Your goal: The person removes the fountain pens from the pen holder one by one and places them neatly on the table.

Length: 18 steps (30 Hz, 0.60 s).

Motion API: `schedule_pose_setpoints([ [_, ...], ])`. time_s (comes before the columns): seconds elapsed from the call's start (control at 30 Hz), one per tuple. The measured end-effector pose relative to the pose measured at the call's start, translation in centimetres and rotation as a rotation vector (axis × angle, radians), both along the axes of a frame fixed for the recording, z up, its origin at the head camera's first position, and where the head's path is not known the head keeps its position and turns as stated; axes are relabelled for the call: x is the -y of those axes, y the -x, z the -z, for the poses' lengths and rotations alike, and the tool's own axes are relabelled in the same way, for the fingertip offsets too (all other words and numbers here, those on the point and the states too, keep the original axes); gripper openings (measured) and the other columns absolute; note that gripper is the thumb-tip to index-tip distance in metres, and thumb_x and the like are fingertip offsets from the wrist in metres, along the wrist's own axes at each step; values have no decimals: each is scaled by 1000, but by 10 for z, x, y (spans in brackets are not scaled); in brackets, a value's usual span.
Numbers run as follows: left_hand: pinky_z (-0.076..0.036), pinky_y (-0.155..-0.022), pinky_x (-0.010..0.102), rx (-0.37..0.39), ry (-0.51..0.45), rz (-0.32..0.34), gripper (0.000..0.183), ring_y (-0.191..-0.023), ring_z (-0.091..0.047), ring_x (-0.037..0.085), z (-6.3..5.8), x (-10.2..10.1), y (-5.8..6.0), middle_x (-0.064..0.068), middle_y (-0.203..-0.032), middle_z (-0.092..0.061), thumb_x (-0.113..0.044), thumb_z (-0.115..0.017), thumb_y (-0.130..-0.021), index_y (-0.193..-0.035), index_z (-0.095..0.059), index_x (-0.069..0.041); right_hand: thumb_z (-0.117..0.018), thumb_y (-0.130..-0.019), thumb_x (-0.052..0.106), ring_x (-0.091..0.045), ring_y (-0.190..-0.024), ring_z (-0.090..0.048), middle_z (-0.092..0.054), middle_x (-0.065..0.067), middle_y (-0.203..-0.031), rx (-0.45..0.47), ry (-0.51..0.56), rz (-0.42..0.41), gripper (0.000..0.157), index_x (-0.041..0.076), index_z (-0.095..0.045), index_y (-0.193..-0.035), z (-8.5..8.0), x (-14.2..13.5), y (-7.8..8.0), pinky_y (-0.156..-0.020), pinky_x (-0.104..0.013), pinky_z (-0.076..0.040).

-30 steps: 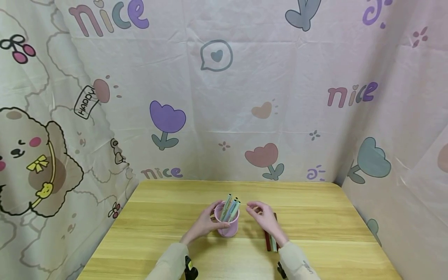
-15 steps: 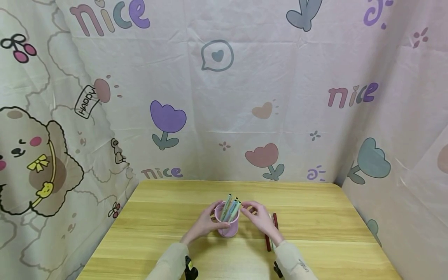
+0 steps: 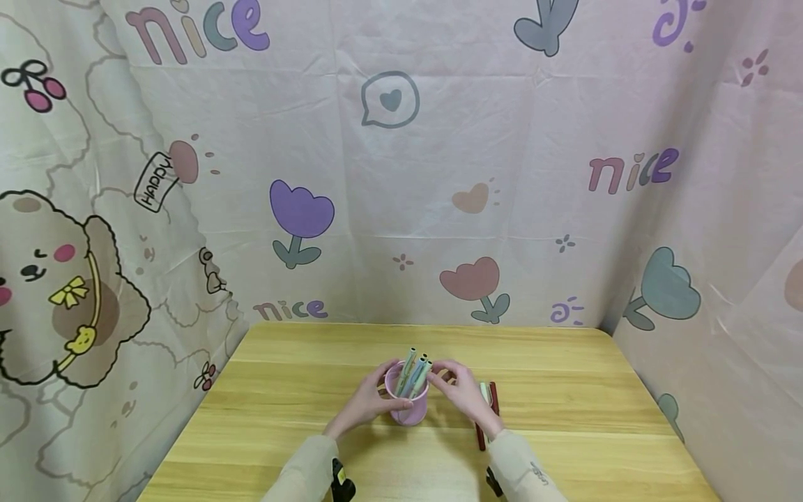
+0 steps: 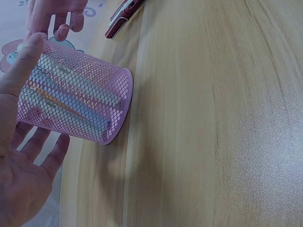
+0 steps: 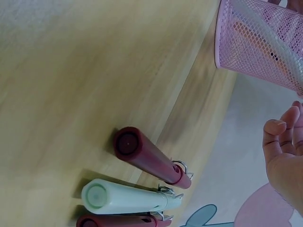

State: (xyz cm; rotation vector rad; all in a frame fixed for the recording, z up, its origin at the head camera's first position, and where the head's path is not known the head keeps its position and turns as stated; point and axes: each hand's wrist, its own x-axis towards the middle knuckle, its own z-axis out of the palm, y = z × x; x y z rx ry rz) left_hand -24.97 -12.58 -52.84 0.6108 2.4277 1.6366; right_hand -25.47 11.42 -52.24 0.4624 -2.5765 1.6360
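My left hand (image 3: 366,404) grips a pink mesh pen cup (image 3: 410,413), thumb over the near side of the rim and fingers round the far left side. Several slim pens (image 3: 414,376) in pale green and blue lean inside it, their dark-tipped ends above the rim. My right hand (image 3: 461,392) is at the cup's right rim beside the pens, fingers loosely bent. In the right wrist view its fingertips (image 5: 275,126) are close to the rim, and no pen shows between them. Whether they touch the rim is hard to tell.
Right of the cup, partly under my right forearm, lie two dark red pen-like sticks (image 5: 151,158) and a pale green one (image 5: 128,197) between them, all with metal clips. The wooden table (image 3: 282,348) ends at a printed cloth backdrop (image 3: 401,174).
My right hand has moved left from beside the cup to its right rim, uncovering more of the sticks' far ends. The left hand and the cup have stayed in place.
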Motion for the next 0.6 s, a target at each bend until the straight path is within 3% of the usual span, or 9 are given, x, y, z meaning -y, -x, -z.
schedule_pose_setpoints([
  [0.6,-52,-107,54,3,-4,1,96,-133,-53,43,-1,0,-1,23,-153,-46,-25,-86,-81,-157,-30,-4,-71,-94,24,-14,-82,-60,-68,-7,-98,11,-11,42,31,4,-70,-118,-4,9,4,-62,-18,-51],
])
